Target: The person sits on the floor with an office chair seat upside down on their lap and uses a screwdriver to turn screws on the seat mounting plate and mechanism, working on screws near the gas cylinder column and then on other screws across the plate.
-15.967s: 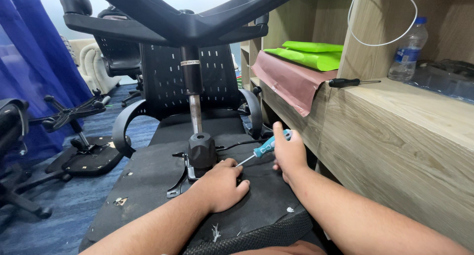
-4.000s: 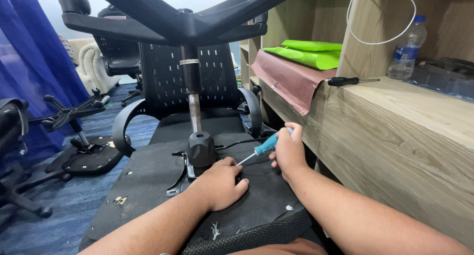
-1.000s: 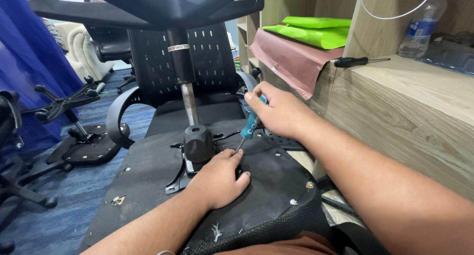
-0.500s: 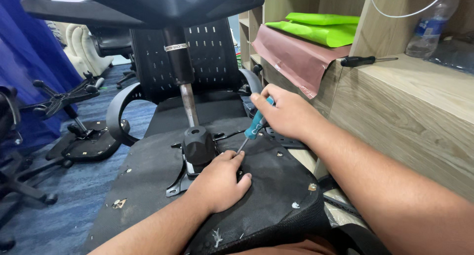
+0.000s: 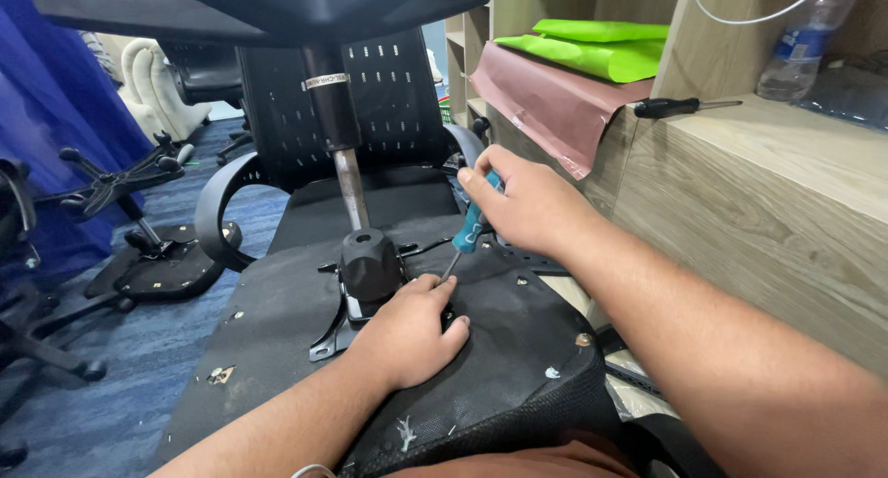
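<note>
bright, even daylight; soft shadows; sharp focus; edges stretched

Right hand [image 5: 527, 201] gripping teal screwdriver [image 5: 471, 233], left hand [image 5: 407, 335] flat on chair underside [image 5: 277, 312]

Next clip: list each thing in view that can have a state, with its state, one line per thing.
Teal-handled screwdriver: gripped, tilted, tip down at the seat underside.
Right hand: closed around the screwdriver handle.
Left hand: flat, pressing on the seat underside.
Office chair seat: upturned, underside showing.
Chair gas cylinder: attached, pointing up.
Black screwdriver: lying unused on the wooden shelf.
Plastic bottle: standing upright; cap out of view.
</note>
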